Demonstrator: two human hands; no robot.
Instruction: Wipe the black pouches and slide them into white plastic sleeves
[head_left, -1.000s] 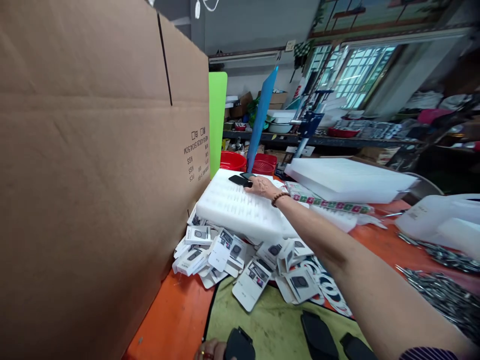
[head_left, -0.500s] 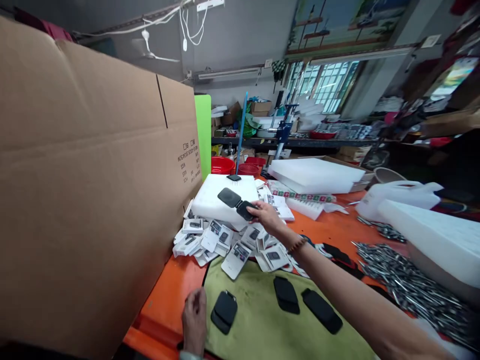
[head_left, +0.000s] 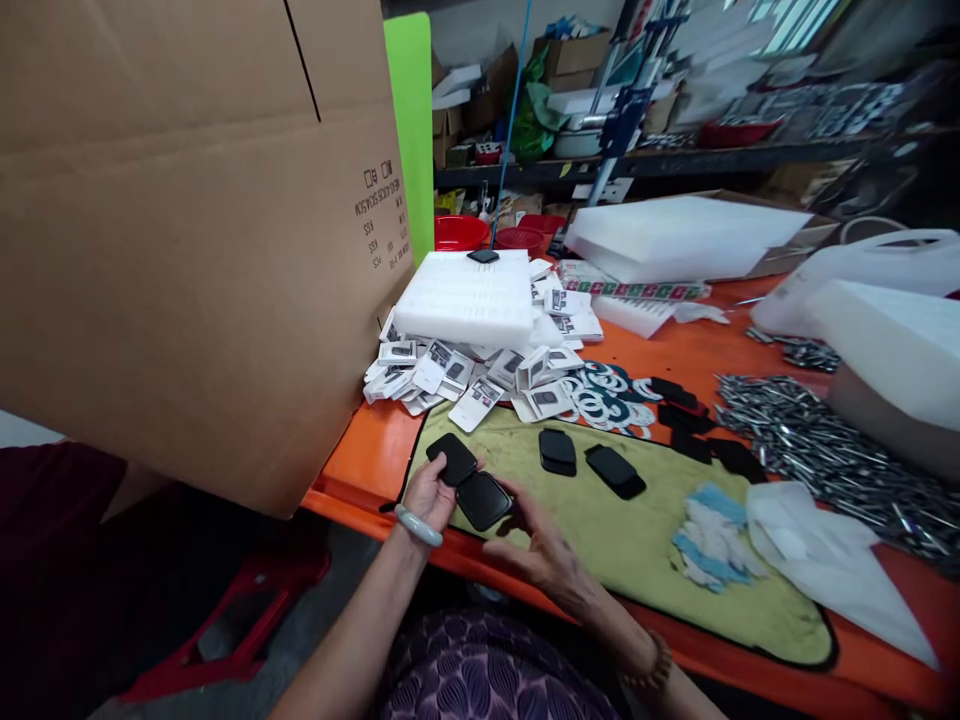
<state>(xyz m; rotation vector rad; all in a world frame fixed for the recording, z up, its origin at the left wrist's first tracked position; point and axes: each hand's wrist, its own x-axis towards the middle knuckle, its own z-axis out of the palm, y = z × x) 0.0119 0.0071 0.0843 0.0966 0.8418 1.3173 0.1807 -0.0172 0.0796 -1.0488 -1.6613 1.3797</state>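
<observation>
The right hand (head_left: 546,552) has drawn back to the orange table's (head_left: 664,348) near edge, thumb and fingers apart beside the black, rounded 2-panel piece (head_left: 484,502) which the left hand (head_left: 429,497) grips above that edge. On the olive cloth mat (head_left: 630,545) lie 2 black folded pieces (head_left: 557,452); past its far edge, white printed cardboard packs (head_left: 476,402) heap before a white rectangular foam block (head_left: 465,305).

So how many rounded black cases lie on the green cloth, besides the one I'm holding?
2 on the green cloth: one black case towards its far edge, another case to the right; none seems hidden.
</observation>
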